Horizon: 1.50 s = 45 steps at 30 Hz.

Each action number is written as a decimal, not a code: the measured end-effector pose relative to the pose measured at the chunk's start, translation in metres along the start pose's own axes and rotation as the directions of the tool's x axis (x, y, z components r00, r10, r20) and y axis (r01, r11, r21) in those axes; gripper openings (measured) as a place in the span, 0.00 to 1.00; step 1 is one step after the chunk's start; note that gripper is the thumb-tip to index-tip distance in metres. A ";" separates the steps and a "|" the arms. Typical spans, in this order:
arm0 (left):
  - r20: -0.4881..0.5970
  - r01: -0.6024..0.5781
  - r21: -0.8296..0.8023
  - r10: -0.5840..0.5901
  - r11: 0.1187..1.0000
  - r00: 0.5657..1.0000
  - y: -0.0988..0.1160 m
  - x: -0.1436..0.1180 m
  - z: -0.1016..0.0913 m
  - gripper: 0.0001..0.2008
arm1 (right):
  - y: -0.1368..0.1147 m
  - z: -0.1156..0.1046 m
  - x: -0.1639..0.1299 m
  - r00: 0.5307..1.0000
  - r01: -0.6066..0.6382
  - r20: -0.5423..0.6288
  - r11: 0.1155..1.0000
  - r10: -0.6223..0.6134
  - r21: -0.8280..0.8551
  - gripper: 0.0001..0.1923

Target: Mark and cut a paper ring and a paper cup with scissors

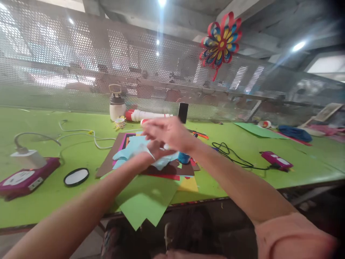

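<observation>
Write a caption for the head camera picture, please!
Two hands work light blue paper over colored sheets on a green table.

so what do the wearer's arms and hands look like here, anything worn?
Both forearms are bare, and no gloves show on the left hand or right hand, both motion-blurred. No watch or rings can be made out. The right arm ends in a short salmon-pink sleeve at the upper arm. No sleeve shows on the left arm.

both hands meet over a stack of coloured paper (151, 172) on the green table (40, 205): the left hand (157, 149) grips light blue paper (132, 147), the blurred right hand (168, 133) just above it, fingers spread.
</observation>
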<state>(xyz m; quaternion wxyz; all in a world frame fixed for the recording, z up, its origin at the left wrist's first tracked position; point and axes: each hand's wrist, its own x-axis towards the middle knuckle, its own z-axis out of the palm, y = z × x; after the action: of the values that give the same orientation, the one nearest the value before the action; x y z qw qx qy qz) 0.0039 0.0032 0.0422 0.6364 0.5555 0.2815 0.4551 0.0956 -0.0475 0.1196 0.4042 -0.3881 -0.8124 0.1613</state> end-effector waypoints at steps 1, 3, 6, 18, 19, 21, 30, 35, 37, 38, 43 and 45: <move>0.024 0.016 -0.039 -0.015 0.999 1.000 0.005 0.000 -0.010 0.15 | -0.004 -0.011 -0.007 0.991 0.001 -0.130 1.000 0.000 0.012 0.12; 0.039 0.021 -0.149 -0.015 0.989 0.999 0.014 0.003 -0.028 0.15 | -0.008 -0.032 -0.026 0.925 0.007 -0.379 1.000 -0.006 0.001 0.13; -0.169 -0.038 -0.466 -0.047 0.884 0.984 0.026 0.010 -0.039 0.14 | -0.002 -0.050 -0.065 0.845 -0.013 -0.535 0.999 -0.015 -0.048 0.11; -0.208 -0.208 -0.417 0.130 0.885 0.969 0.070 -0.010 -0.001 0.12 | 0.056 0.058 -0.115 0.970 0.138 0.240 0.882 -0.030 -0.450 0.15; -0.196 -0.210 -0.394 0.141 0.895 0.970 0.072 -0.010 -0.001 0.13 | 0.056 0.061 -0.114 0.962 0.156 0.272 0.871 -0.027 -0.465 0.17; -0.180 -0.206 -0.340 0.151 0.918 0.972 0.073 -0.008 -0.004 0.13 | 0.055 0.064 -0.113 0.954 0.162 0.300 0.853 -0.006 -0.496 0.19; -0.201 -0.020 -0.245 -0.031 0.969 0.979 0.034 0.026 -0.040 0.12 | 0.067 0.061 -0.113 0.976 0.012 0.181 0.791 0.125 -0.612 0.17; -0.111 0.050 -0.280 -0.084 0.959 0.990 0.011 0.024 -0.046 0.12 | 0.059 0.053 -0.118 0.990 -0.037 0.088 0.808 0.109 -0.588 0.17; -0.064 0.075 -0.290 -0.097 0.954 0.993 0.007 0.019 -0.044 0.12 | 0.049 0.048 -0.127 0.995 -0.032 0.066 0.834 0.081 -0.551 0.16; -0.044 0.083 -0.295 -0.100 0.952 0.994 0.005 0.016 -0.043 0.12 | 0.045 0.045 -0.133 0.996 -0.025 0.060 0.850 0.066 -0.527 0.15; 0.042 0.096 -0.318 -0.087 0.943 0.995 -0.001 0.006 -0.042 0.13 | 0.053 0.009 -0.175 0.977 -0.211 -0.115 0.842 0.177 -0.496 0.07; 0.066 0.110 -0.311 -0.093 0.944 0.993 -0.003 0.004 -0.042 0.13 | 0.069 -0.015 -0.191 0.936 -0.350 -0.220 0.783 0.274 -0.514 0.08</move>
<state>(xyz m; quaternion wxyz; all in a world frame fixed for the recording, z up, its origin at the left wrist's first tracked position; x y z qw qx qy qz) -0.0297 0.0262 0.0300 0.7462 0.4432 0.2176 0.4465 0.2128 -0.1490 -0.0130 0.2978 -0.6258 -0.7198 -0.0383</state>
